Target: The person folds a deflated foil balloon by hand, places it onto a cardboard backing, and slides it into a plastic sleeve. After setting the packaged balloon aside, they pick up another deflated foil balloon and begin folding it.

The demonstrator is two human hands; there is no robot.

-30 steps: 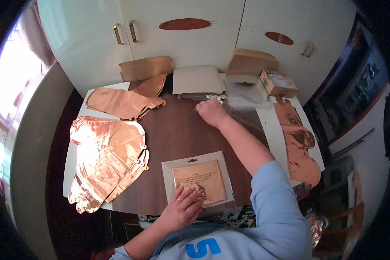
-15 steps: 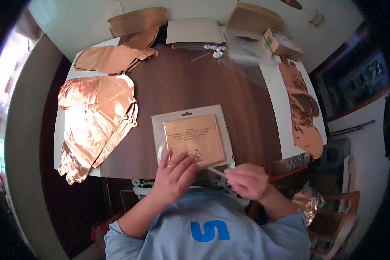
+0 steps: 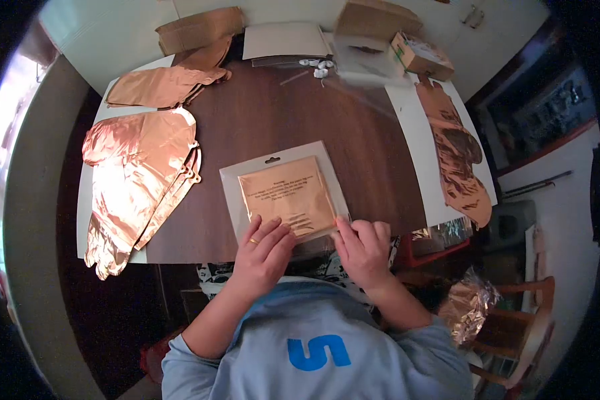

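Note:
A clear plastic package [image 3: 230, 183] with a hang hole lies tilted near the table's front edge. Inside it is a folded copper-coloured foil packet [image 3: 290, 190] with printed text. My left hand [image 3: 265, 257] rests on the package's lower left part, fingers stretched out flat, a ring on one. At the lower right corner, my right hand [image 3: 365, 250] has thumb and forefinger pinched on the package's edge. Whether a thin strip is also between those fingers is hard to see.
Flat copper-coloured foil balloons [image 3: 137, 177] lie at the left, another foil piece [image 3: 450, 153] at the right. White sheets [image 3: 287, 41], small white rolls [image 3: 321, 72], clear plastic [image 3: 363, 63] and a small box [image 3: 423, 57] stand at the back. A wooden chair [image 3: 527, 327] is at right.
My right hand has moved from beside the package, where it held a thin strip, to the lower right corner. The left hand stays on the package. The whole view has shifted slightly.

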